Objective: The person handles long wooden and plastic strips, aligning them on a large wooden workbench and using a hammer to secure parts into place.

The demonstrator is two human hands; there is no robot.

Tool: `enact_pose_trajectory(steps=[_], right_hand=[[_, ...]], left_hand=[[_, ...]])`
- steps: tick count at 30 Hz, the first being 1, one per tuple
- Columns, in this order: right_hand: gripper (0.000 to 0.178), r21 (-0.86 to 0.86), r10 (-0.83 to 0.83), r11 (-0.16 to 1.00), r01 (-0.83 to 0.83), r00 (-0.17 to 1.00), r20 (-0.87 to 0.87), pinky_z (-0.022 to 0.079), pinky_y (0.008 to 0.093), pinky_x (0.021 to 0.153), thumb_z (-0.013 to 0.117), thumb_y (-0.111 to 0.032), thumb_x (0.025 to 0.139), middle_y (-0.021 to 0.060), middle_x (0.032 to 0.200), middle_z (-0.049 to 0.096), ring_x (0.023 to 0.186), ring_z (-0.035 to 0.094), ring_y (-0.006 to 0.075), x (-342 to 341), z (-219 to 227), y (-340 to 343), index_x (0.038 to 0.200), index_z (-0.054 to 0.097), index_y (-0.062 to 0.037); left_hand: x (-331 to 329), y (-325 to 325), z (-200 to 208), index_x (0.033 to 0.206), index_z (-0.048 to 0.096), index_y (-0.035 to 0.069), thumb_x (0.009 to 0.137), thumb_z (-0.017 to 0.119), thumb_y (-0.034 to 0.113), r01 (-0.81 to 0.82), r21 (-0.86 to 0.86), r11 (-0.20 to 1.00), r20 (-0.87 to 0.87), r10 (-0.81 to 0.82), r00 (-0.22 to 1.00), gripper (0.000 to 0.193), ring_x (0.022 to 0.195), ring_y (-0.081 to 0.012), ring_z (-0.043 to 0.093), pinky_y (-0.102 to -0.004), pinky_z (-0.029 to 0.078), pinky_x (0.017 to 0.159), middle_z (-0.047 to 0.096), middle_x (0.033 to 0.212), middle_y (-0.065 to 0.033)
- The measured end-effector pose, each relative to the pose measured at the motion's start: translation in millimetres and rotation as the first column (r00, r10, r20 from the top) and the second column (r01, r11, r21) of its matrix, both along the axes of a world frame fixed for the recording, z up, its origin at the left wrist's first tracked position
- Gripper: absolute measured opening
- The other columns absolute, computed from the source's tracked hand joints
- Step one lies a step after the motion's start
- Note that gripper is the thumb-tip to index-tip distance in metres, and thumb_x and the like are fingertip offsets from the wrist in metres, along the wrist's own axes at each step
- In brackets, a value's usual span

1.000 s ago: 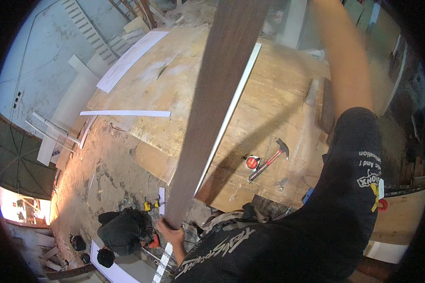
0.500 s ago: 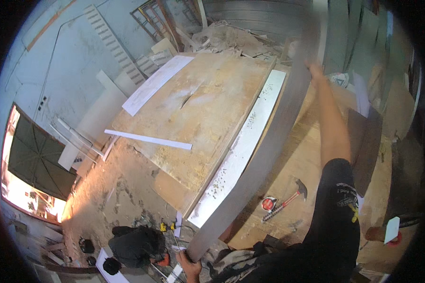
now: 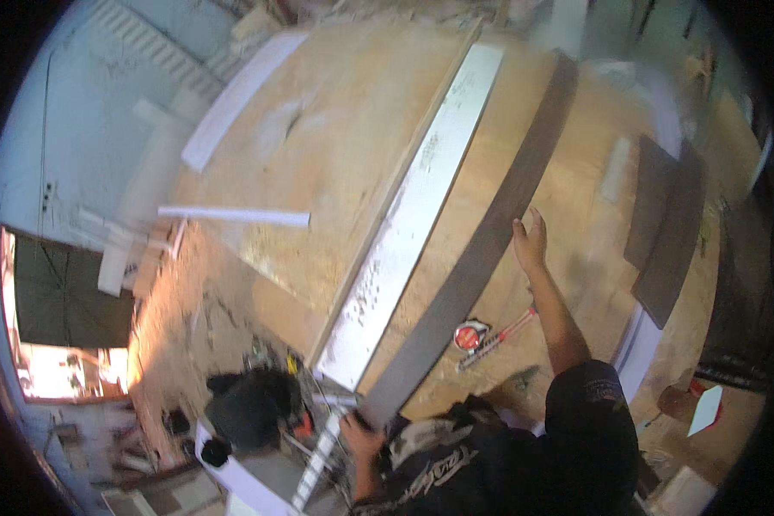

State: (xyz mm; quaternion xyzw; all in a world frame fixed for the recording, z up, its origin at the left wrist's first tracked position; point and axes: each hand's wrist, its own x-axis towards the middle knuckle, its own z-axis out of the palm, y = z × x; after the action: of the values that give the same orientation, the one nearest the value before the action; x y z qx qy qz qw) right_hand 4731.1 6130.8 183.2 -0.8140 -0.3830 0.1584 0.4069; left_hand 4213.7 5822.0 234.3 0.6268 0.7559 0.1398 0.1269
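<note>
A long dark brown board (image 3: 482, 268) lies slantwise on the wooden work table. My left hand (image 3: 363, 439) is closed on its near end. Beside the board's right edge, around its middle, my right hand (image 3: 531, 241) is open, fingers stretched out, holding nothing. Left of the board runs a long white panel (image 3: 421, 202) with small dark bits scattered on it. A red and white tape measure (image 3: 468, 336) rests right of the board's near half. Next to it is a red-handled hammer (image 3: 519, 323), its head hidden by my right forearm.
Two dark brown boards (image 3: 675, 236) overlap at the table's right. White strips (image 3: 236, 216) lie on the left part of the tabletop (image 3: 344, 129). On the floor at lower left, a person in dark clothes (image 3: 254, 408) crouches near the table's front corner.
The dark brown board has come down from a raised position onto the table. My right hand has let go of its far part and moved nearer. My left hand still grips the near end.
</note>
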Motion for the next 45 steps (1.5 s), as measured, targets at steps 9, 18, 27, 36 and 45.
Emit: enact_pose_trajectory(steps=[9,18,27,36,45], right_hand=[[0.046,-0.096,0.525,0.85,-0.518,0.821,0.225,0.032,0.0476,0.109,0.067,-0.019,0.081,0.0203,0.13,0.053,0.126,0.046,0.0363,-87,80,-128,0.123,0.057,-0.0024],[0.064,-0.249,0.835,0.55,-0.797,0.514,0.196,0.016,0.0563,0.111,0.076,-0.031,0.069,0.0193,0.14,0.037,0.134,0.025,0.0393,-162,103,-174,0.124,0.054,-0.0059],[0.032,-0.221,0.905,0.405,-0.887,0.355,0.235,0.028,0.0561,0.105,0.068,-0.011,0.063,0.0187,0.133,0.045,0.127,0.038,0.0404,-118,100,-166,0.094,0.061,-0.0084],[0.033,-0.263,0.717,0.68,-0.684,0.547,0.432,0.03,0.0541,0.105,0.065,-0.01,0.067,0.0207,0.126,0.052,0.121,0.045,0.0426,-165,125,-184,0.1,0.065,-0.0078],[0.068,-0.218,0.911,0.403,-0.889,0.367,0.186,0.029,0.0543,0.107,0.073,-0.019,0.071,0.0258,0.139,0.039,0.128,0.036,0.0468,-314,107,-267,0.132,0.047,-0.0068]], left_hand=[[46,58,37,0.126,0.044,-0.003,0.058,0.088,0.043,0.116,-0.049,0.992,0.188,-0.105,0.976,0.093,0.114,-0.04,0.045,-0.049,0.04,0.097,0.043,0.122,-0.0224],[77,61,55,0.128,0.041,0.001,0.059,0.091,0.038,-0.079,-0.08,0.994,0.225,0.095,0.97,0.093,0.121,-0.0416,0.041,-0.0498,0.039,0.101,0.039,0.127,-0.023],[71,53,58,0.129,0.044,-0.001,0.059,0.089,0.046,-0.077,0.023,0.997,0.29,0.067,0.955,0.096,0.121,-0.0426,0.041,-0.051,0.037,0.102,0.041,0.128,-0.0244],[34,50,31,0.127,0.044,0.0,0.071,0.083,0.041,-0.075,0.107,0.991,0.363,0.031,0.931,0.08,0.118,-0.0426,0.042,-0.0504,0.037,0.1,0.043,0.125,-0.0255],[-21,32,36,0.126,0.047,0.002,0.073,0.078,0.05,0.026,0.079,0.997,0.46,-0.059,0.886,0.078,0.112,-0.0379,0.051,-0.0493,0.037,0.097,0.054,0.117,-0.0202]])
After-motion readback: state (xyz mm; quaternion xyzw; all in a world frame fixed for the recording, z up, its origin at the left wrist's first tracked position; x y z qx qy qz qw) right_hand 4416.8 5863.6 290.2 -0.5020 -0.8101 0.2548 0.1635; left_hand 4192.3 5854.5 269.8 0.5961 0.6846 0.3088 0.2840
